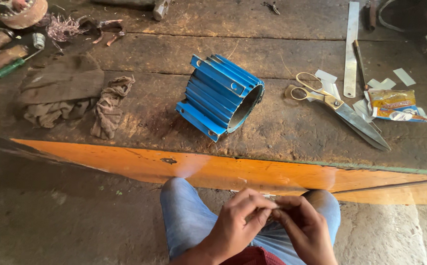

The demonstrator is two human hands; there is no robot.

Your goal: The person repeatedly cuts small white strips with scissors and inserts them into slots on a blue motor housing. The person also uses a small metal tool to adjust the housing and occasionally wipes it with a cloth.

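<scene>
Left hand and right hand pinching small pale strip between fingertips

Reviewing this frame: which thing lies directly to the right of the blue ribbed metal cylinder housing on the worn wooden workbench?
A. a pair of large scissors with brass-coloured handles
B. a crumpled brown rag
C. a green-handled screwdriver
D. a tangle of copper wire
A. The large scissors with brass-coloured handles lie right of the blue ribbed metal cylinder housing on the worn wooden workbench; the crumpled brown rag lies on its left.
</scene>
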